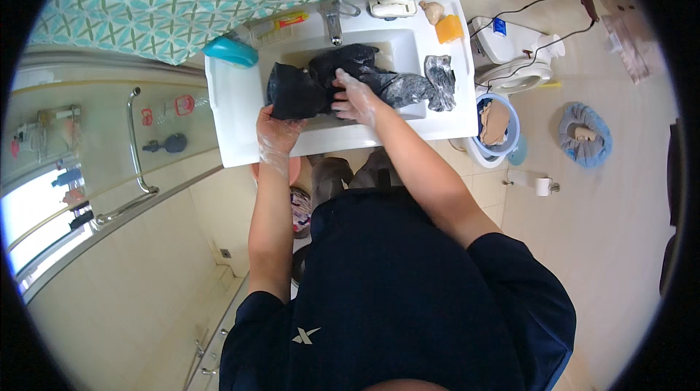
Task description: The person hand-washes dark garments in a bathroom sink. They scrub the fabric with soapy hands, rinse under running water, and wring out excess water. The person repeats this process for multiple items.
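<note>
A dark, wet garment lies bunched in the white washbasin, and white suds streak its right part. My left hand grips the near edge of its left end, with the fingers hidden beneath the cloth. My right hand, coated in foam, lies over the middle of the garment with its fingers spread and holding nothing. A sudsy dark cloth rests on the basin's right rim; whether it joins the garment I cannot tell.
Behind the garment stands the faucet. An orange soap block sits at the back right corner, a turquoise container at the back left. A blue-rimmed bucket of laundry stands right of the basin, near the toilet.
</note>
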Available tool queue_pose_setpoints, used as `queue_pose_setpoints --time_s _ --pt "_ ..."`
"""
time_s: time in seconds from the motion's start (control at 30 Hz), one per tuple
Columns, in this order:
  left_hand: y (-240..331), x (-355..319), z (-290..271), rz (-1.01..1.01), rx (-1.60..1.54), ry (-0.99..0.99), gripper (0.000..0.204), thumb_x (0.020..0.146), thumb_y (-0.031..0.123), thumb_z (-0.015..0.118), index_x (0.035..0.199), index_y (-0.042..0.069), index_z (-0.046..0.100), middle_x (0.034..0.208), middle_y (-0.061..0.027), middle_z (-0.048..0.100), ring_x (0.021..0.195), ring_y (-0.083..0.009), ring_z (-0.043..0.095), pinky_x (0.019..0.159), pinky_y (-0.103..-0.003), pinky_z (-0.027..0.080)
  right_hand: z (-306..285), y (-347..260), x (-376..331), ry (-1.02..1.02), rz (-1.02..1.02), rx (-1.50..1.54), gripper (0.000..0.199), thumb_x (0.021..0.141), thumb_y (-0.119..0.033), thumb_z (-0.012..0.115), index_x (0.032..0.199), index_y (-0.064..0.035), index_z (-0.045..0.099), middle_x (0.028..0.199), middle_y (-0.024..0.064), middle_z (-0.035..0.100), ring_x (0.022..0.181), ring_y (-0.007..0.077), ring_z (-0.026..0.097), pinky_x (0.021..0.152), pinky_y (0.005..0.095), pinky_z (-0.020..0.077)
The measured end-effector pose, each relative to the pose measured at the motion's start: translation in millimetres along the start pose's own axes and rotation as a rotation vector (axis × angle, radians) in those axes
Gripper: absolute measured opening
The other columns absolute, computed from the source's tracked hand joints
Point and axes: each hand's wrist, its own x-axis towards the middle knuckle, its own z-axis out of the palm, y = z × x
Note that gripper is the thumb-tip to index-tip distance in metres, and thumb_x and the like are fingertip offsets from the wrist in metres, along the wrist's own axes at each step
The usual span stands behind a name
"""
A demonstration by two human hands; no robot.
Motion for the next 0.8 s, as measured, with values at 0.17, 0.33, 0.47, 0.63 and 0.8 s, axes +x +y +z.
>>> queue_pose_setpoints --time_s 0.17,0.33,0.47,0.63,0.8 --pt "7 5 1 -0.148 0.061 -0.139 0.049 0.092 0.029 0.046 0.132 0.002 0.054 0.135 -0.0188 0.06 0.128 -0.0403 0.053 0.109 -0.058 0.04 36 8 19 -0.249 0.028 0.666 0.032 0.101 -0.027 0.054 0.126 -0.007 0.052 0.101 0.0162 0.07 0.091 0.0283 0.071 0.077 0.0368 0.06" --pt "18 17 -1 -0.179 0.159 -0.099 0.043 0.092 0.027 0.049 0.127 0.001 0.056 0.131 -0.0188 0.061 0.124 -0.0405 0.056 0.109 -0.058 0.041 40 7 7 0.084 -0.345 0.508 0.034 0.095 -0.005 0.05 0.129 -0.0051 0.052 0.113 0.0147 0.064 0.092 0.0252 0.069 0.078 0.0354 0.0601" --pt "16 21 -7 -0.268 0.186 0.048 0.036 0.092 0.023 0.052 0.118 0.0 0.059 0.12 -0.0162 0.065 0.117 -0.0369 0.061 0.106 -0.057 0.044 41 1 -10 0.024 -0.525 0.3 0.055 0.082 0.004 0.048 0.137 -0.0054 0.05 0.115 0.0146 0.061 0.093 0.0232 0.067 0.076 0.035 0.0585" --pt "6 18 -12 -0.042 0.157 -0.005 0.025 0.087 0.012 0.058 0.109 -0.001 0.063 0.103 -0.0122 0.069 0.104 -0.0296 0.067 0.102 -0.051 0.048 39 2 -22 -0.149 -0.426 0.55 0.051 0.08 0.005 0.038 0.128 0.0014 0.057 0.111 0.0147 0.066 0.09 0.0249 0.07 0.081 0.0349 0.0608" --pt "-6 15 -15 0.546 0.677 -0.288 0.029 0.08 0.002 0.064 0.109 -0.001 0.069 0.11 -0.0106 0.067 0.105 -0.0247 0.065 0.1 -0.039 0.048 39 17 -22 0.213 -0.255 0.211 0.036 0.089 -0.003 0.043 0.119 -0.0006 0.063 0.107 0.0112 0.068 0.096 0.0236 0.068 0.078 0.0385 0.058"
